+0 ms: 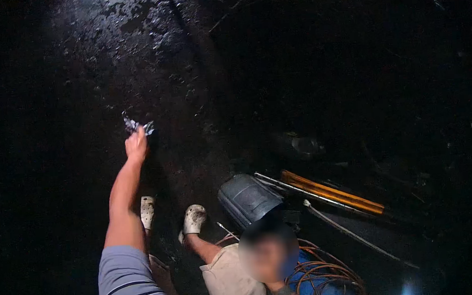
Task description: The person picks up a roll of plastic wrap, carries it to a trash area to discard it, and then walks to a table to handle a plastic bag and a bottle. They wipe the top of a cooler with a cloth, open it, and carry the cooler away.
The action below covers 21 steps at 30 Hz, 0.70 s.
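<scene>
My left arm, in a grey-blue striped sleeve, reaches forward over dark ground. At its end my left hand (136, 145) is closed on a crumpled silvery piece (139, 125), whose jagged edges stick out beyond the fingers. Low in the view, beside my light shorts, my right hand (270, 260) lies under a round blur. A band circles its wrist. Its fingers are smeared, and anything it holds is hidden. A grey rounded case (249, 198) lies just beyond the blur.
Orange bars (331, 191) and a thin pale rod (358, 234) lie to the right. Coiled brown cable (328, 268) rests over a blue object (313, 287). Two dirty white clogs (195, 218) are on my feet. Wet ground (133, 24) shines at the top.
</scene>
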Each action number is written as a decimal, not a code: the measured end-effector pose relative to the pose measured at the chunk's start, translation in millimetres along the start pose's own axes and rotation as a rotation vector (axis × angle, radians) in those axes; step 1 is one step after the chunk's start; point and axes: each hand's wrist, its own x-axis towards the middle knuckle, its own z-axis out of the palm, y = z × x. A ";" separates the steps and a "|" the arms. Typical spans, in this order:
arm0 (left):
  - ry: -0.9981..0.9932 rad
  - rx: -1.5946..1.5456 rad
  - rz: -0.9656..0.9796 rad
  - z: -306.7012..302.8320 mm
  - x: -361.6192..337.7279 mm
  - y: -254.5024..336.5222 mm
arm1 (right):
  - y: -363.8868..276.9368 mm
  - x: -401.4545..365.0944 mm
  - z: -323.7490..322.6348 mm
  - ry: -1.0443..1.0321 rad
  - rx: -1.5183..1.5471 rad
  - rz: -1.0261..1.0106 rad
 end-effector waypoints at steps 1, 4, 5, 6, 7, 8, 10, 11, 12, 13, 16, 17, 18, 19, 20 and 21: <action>0.042 -0.033 0.026 6.5 -14.7 -4.8 | -2.2 -1.1 -1.9 0.019 0.002 0.006; 0.115 -0.124 0.008 3.9 -74.6 -24.3 | -6.2 -10.6 -11.6 0.053 0.055 0.037; -0.046 -0.266 -0.138 1.5 -85.4 -35.7 | -7.2 -13.1 -16.0 0.069 0.031 0.019; 0.035 -0.301 -0.080 -6.6 -103.4 -45.2 | -9.9 -14.9 -21.2 0.090 0.010 -0.004; 0.083 -0.289 -0.095 -33.0 -121.4 -46.4 | -13.5 -17.1 -27.1 0.106 0.036 -0.022; 0.005 -0.431 -0.202 -45.8 -132.4 -58.4 | -19.5 -19.6 -33.2 0.118 0.024 -0.005; 0.053 -0.558 -0.283 -118.3 -170.2 -59.9 | -40.6 -24.3 -43.4 0.139 0.078 0.039; 0.090 -0.554 -0.286 -138.7 -185.0 -69.1 | -51.8 -26.1 -50.2 0.142 0.098 0.018; 0.123 -0.518 -0.301 -161.2 -198.2 -75.6 | -62.8 -28.8 -57.4 0.123 0.104 0.007; 0.154 -0.481 -0.315 -183.9 -211.0 -80.4 | -74.9 -31.7 -65.7 0.105 0.109 -0.002; 0.412 -0.458 -0.166 -227.9 -238.9 -105.1 | -121.1 -41.9 -88.4 0.102 0.188 -0.055; 0.435 -0.457 -0.155 -247.1 -245.4 -109.0 | -134.3 -46.1 -95.3 0.077 0.284 -0.023; 0.363 -0.709 -0.227 -272.1 -251.9 -107.9 | -137.8 -47.2 -99.7 0.135 0.144 -0.183; 0.277 -0.956 -0.299 -295.7 -262.7 -107.2 | -153.5 -52.3 -109.9 0.144 0.159 -0.191; 0.202 -1.106 -0.309 -314.8 -267.8 -109.5 | -173.4 -53.0 -118.0 0.151 0.155 -0.202; 0.218 -1.105 -0.292 -328.3 -266.8 -114.0 | -195.9 -52.6 -125.9 0.159 0.152 -0.213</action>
